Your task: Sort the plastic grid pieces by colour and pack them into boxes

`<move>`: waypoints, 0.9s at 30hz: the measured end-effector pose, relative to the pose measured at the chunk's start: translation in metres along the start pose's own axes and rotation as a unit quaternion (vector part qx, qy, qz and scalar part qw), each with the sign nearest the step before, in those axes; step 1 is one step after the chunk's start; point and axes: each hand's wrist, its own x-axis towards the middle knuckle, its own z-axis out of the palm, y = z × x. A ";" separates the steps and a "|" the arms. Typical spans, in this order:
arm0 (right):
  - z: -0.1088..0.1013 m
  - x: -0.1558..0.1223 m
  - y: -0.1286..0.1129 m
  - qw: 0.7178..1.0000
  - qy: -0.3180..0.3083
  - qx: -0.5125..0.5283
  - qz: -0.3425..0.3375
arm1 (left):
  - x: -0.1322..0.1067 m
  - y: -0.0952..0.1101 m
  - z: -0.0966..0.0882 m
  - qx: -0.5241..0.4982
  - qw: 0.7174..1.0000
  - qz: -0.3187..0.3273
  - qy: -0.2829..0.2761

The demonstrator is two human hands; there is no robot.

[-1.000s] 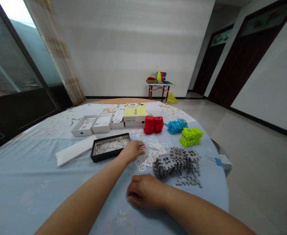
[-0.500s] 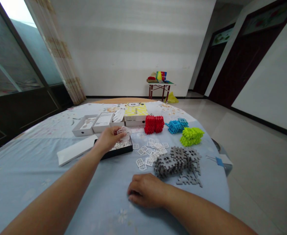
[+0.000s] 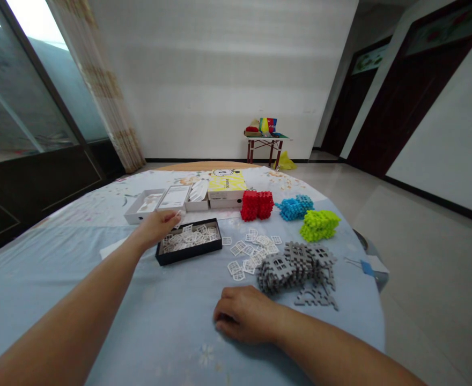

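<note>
1. The left hand (image 3: 154, 229) is raised at the far left corner of a black box, with thumb and fingertips pinching a small white piece (image 3: 181, 213); the piece is too blurred to make out its shape.
2. The right hand (image 3: 246, 315) rests on the blue tablecloth (image 3: 171, 327), its fingers loosely curled toward the thumb; I cannot tell whether they press together inside the curl.
3. The black box (image 3: 196, 252) lies open on the cloth, filled with small white window frames (image 3: 191, 236).
4. More frames, a loose pile (image 3: 260, 247), lie flat on the cloth to the right of the box, some overlapping; one sits just beside the box's right end.
5. Gray building blocks (image 3: 296, 265) are heaped next to that pile, beyond the right hand, with some flat ones on the near side.
6. Farther back stand red blocks (image 3: 257, 205), then blue blocks (image 3: 294, 208) and lime green blocks (image 3: 319, 225) toward the table's right edge.
7. Behind the black box, a yellow and white carton (image 3: 227, 185) stands beside a row of white boxes (image 3: 133, 217).
8. The left forearm partly hides a white slab (image 3: 112, 249).
</note>
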 end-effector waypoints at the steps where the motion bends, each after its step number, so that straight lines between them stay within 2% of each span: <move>1: 0.000 0.000 0.000 1.000 -0.001 -0.001 0.000 | 0.002 -0.001 0.001 0.015 1.000 0.016 -0.013; 4: -0.001 0.001 -0.001 1.000 -0.004 -0.005 0.002 | 0.005 0.002 0.006 0.059 0.997 0.041 -0.042; 11: -0.003 0.000 0.000 1.000 -0.011 -0.021 -0.001 | 0.007 0.016 0.018 0.134 0.982 0.015 -0.134; 14: -0.002 0.000 0.001 1.000 -0.012 -0.017 -0.005 | 0.010 0.020 0.024 0.130 0.985 0.028 -0.114; 16: -0.002 0.000 0.002 1.000 -0.014 -0.015 -0.005 | 0.010 0.029 0.031 0.107 0.989 0.064 -0.079; 18: -0.001 0.001 0.002 1.000 -0.014 -0.013 -0.004 | 0.007 0.046 0.041 0.080 0.985 0.128 -0.083; 21: 0.000 0.002 0.002 1.000 -0.014 -0.012 -0.005 | -0.001 0.076 0.065 0.074 0.953 0.242 -0.164; 23: 0.000 0.002 0.002 1.000 -0.012 -0.012 -0.006 | -0.005 0.095 0.085 0.085 0.929 0.303 -0.196; 27: -0.001 0.002 0.002 1.000 -0.007 -0.012 -0.003 | -0.004 0.125 0.128 0.118 0.889 0.371 -0.241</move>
